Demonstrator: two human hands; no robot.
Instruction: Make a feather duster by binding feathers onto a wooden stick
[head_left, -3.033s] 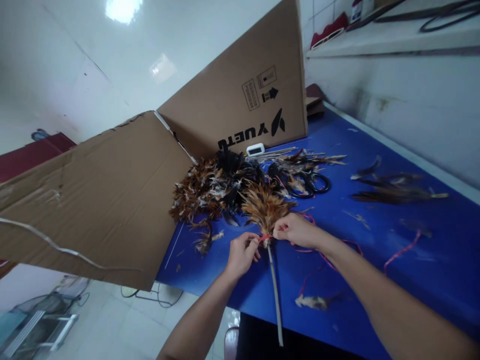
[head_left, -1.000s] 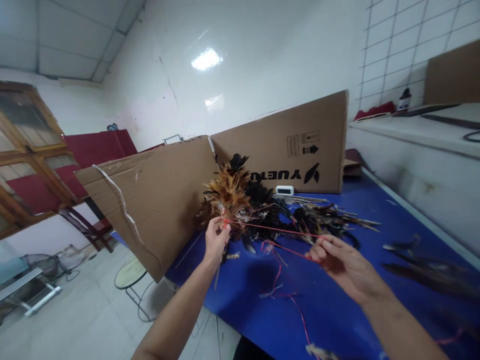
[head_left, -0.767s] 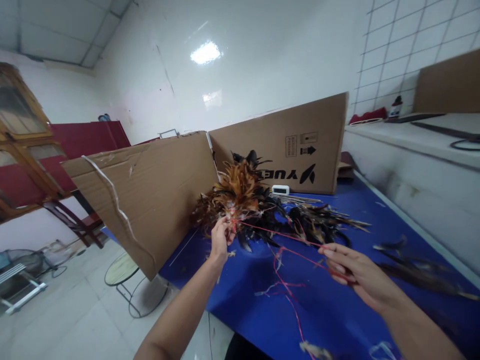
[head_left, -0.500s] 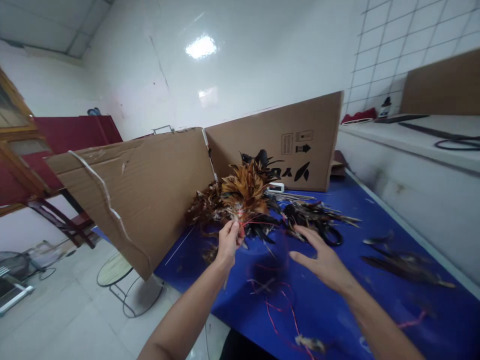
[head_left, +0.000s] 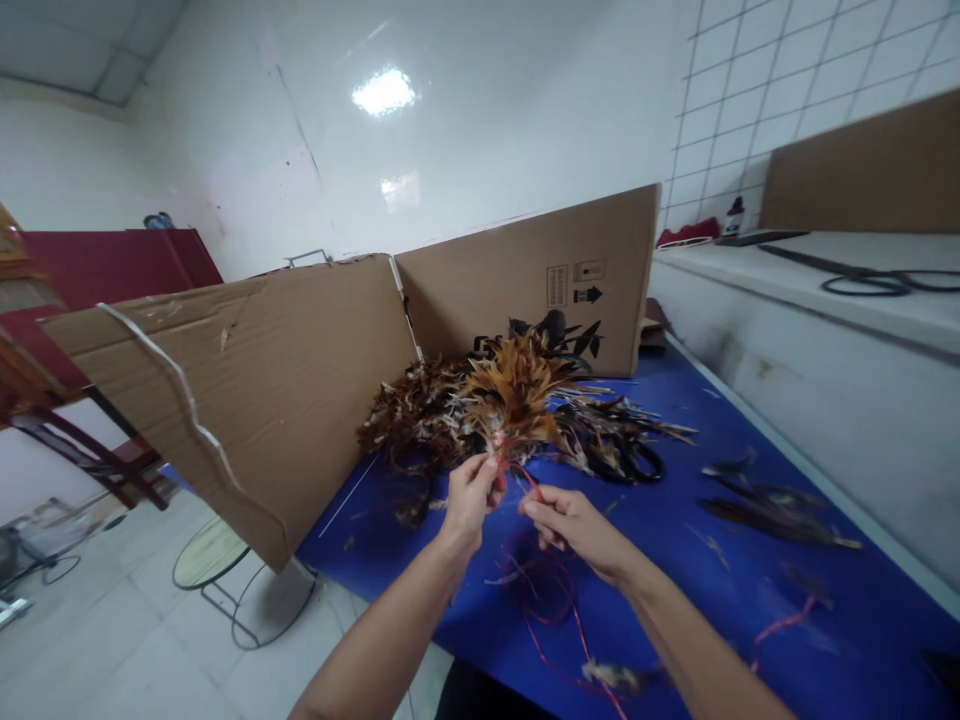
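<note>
Above the blue surface [head_left: 712, 560]: feather bundle [head_left: 514, 395], raised, base pinched in left hand [head_left: 469, 495], grip closed tight. Right hand [head_left: 570, 520], just beside, fingertips closed on red string [head_left: 525, 478] at the binding.

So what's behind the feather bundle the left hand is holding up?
Behind the feather bundle lies a loose feather pile, then the upright cardboard box. The bundle hides part of the box's print. The left hand grips its base.
</note>
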